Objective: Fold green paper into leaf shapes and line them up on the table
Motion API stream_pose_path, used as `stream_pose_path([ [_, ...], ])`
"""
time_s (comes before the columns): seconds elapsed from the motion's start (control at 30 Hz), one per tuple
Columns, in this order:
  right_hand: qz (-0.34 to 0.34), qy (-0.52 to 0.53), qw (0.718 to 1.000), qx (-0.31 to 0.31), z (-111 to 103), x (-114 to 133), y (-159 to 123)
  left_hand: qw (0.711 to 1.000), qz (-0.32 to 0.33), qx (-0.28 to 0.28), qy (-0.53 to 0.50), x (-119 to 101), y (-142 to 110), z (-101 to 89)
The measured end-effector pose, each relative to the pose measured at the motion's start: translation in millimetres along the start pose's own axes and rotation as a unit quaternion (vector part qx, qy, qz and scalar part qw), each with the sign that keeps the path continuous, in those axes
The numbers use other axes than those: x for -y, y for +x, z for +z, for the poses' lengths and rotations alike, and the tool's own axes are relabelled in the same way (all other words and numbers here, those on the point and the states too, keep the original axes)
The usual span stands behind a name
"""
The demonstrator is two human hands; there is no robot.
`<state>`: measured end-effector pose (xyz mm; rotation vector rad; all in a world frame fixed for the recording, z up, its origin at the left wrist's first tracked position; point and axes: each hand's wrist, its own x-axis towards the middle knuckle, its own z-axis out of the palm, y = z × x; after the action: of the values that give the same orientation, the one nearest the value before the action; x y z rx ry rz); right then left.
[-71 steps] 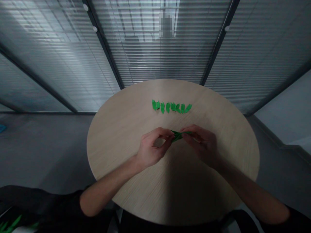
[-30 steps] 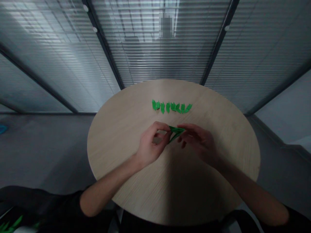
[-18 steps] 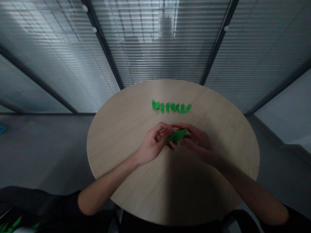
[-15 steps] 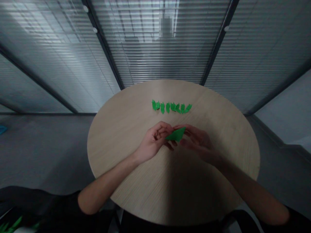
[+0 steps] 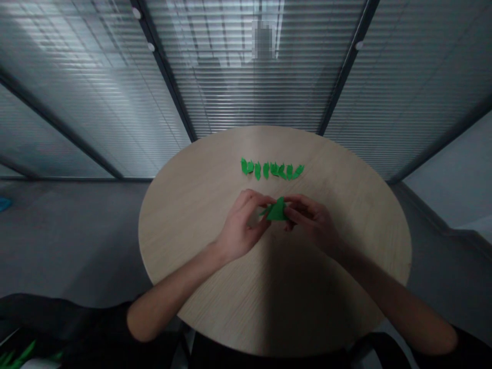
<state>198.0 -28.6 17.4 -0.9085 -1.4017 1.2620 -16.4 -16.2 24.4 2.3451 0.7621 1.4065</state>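
Note:
A small green folded paper piece (image 5: 277,210), triangular with its tip pointing away from me, is held just above the round wooden table (image 5: 192,205). My left hand (image 5: 241,227) pinches its left side with thumb and fingers. My right hand (image 5: 310,221) pinches its right side, fingers curled. Beyond the hands lies a row of several small green folded paper pieces (image 5: 271,169), side by side on the table.
Glass walls with horizontal blinds and dark frames (image 5: 165,77) stand right behind the table. Grey floor surrounds it. More green paper bits (image 5: 15,354) show at the bottom left corner, near my dark sleeve.
The paper went from a thin narrow strip to a flat leaf shape, and now stands as a compact triangle. Both hands stayed together over the table's middle, shifting grips slightly.

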Motion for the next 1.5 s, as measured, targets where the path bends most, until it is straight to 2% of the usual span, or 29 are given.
stream_pose_path([
  [0.17,0.006,0.020,1.000,0.003,1,4,-1,0.998,0.050,0.037,0.031,0,-3,1.0],
  [0.3,0.013,0.012,1.000,-0.004,2,6,-2,0.997,0.061,0.020,0.053,4,-4,-0.1],
  [0.5,0.004,-0.024,1.000,-0.006,4,4,-2,0.997,0.047,0.028,0.054,5,-3,-2.0],
  [0.6,-0.034,-0.082,0.996,-0.021,4,3,-5,0.997,0.034,0.019,0.064,4,-3,-2.1],
  [0.7,-0.097,-0.153,0.983,-0.024,4,3,-9,0.996,0.024,0.039,0.070,3,-3,-3.3],
  [0.83,-0.169,-0.195,0.966,-0.010,5,1,-11,0.997,0.021,0.064,0.043,1,-4,-4.2],
  [1.03,-0.277,-0.268,0.921,-0.055,6,1,-10,0.998,0.009,0.054,0.010,-1,-3,-2.8],
  [1.13,-0.289,-0.277,0.914,-0.071,5,3,-10,0.999,0.009,0.044,-0.007,-1,-3,-2.2],
  [1.3,-0.290,-0.269,0.916,-0.066,3,3,-10,1.000,0.012,0.010,0.002,0,-3,-2.0],
  [1.5,-0.291,-0.267,0.919,-0.018,-1,0,-11,0.993,-0.085,0.039,-0.068,-2,-5,0.5],
])
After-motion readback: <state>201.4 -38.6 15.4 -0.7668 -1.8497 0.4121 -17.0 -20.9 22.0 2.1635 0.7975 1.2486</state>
